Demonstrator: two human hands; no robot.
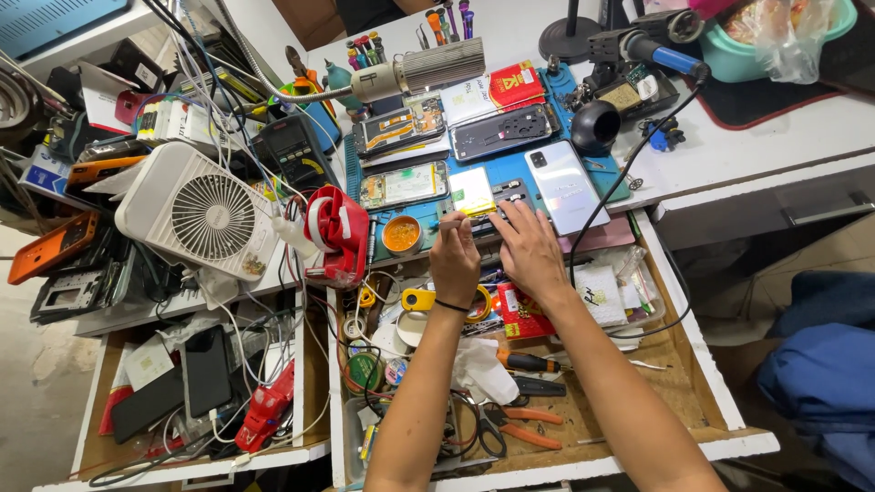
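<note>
Nearest, an open drawer [702, 364] with orange-handled pliers [529, 428], a screwdriver [529, 362], white tissue [483, 369], tape rolls and loose wire. Above it, the left hand [454, 260], black band at the wrist, fingers pinched narrow on the near end of a dark opened phone [492, 219]; whether it grips a small tool cannot be told. The right hand [529, 251], fingers spread flat, presses the same phone down. Phone: at the front edge of the blue work mat [510, 173], just beside a white phone back [565, 187]. Judged light, thin, stiff, fragile inside; best held by its outer edges, clear of the exposed parts and the yellow-edged battery [471, 191]. Farther: more opened phones [401, 128], a red-and-white tool [337, 232], a white fan [200, 214], a hot-air nozzle [428, 71], screwdrivers in a stand. Surface: white bench, crowded. Room: a cluttered repair corner, cables at left, blue cloth at right.
</note>
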